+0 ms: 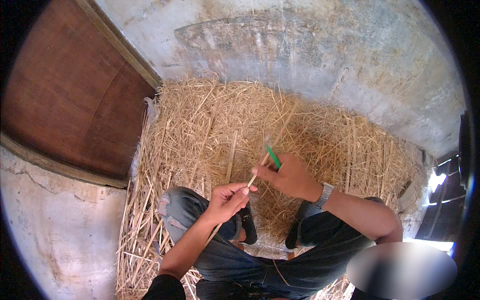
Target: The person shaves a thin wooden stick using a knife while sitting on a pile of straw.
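A long pale straw stalk (252, 178) runs slantwise from beside my left forearm up toward the far straw. My left hand (227, 201) pinches it between thumb and fingers. Just beyond, to the right, my right hand (290, 176) is closed around a slim green tool (273, 156), with a wristwatch (324, 195) on that wrist. The tool's far tip looks thin and pale, too blurred to tell its kind. My right thumb lies at the stalk, close to the tool.
Loose straw (215, 120) covers the floor around my bent, jeans-clad legs (240, 265). A stained wall (300, 55) rises at the back. At the left stands a brown wooden panel (75, 95) in a frame. Light comes through gaps at the right. A blurred patch hides the lower right.
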The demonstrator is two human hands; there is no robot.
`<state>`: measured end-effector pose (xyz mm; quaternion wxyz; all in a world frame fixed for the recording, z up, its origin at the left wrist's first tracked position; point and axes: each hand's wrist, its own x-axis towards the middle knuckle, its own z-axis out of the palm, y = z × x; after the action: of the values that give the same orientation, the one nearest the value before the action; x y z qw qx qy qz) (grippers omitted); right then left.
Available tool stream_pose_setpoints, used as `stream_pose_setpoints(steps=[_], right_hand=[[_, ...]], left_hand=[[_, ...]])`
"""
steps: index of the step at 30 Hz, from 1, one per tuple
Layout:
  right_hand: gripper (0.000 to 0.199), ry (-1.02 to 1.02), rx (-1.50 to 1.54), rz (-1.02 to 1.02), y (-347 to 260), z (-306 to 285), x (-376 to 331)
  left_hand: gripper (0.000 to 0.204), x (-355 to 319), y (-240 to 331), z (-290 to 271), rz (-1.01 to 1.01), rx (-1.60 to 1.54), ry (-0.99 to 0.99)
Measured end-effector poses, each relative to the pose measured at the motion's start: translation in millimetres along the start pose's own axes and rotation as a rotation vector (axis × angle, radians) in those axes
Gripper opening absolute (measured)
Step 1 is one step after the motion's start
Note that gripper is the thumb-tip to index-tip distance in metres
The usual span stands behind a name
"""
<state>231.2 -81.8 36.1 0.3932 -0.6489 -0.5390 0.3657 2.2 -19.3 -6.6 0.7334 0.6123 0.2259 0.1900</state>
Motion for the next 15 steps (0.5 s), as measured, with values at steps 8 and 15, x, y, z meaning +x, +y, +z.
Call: stream_pose_setpoints(steps=[8,15], right_hand=[[0.044,0.452,-0.043,0.063,21.3,-43.8,42.4],[0.048,0.558,-0.102,0.053,38.6,-117.9,54.6]], left_hand=[[0.03,-3.6,6.3,-3.0,-0.075,0.022,-0.043],[0.033,-3.7,3.8,0.5,-0.013,0.014,-0.123]])
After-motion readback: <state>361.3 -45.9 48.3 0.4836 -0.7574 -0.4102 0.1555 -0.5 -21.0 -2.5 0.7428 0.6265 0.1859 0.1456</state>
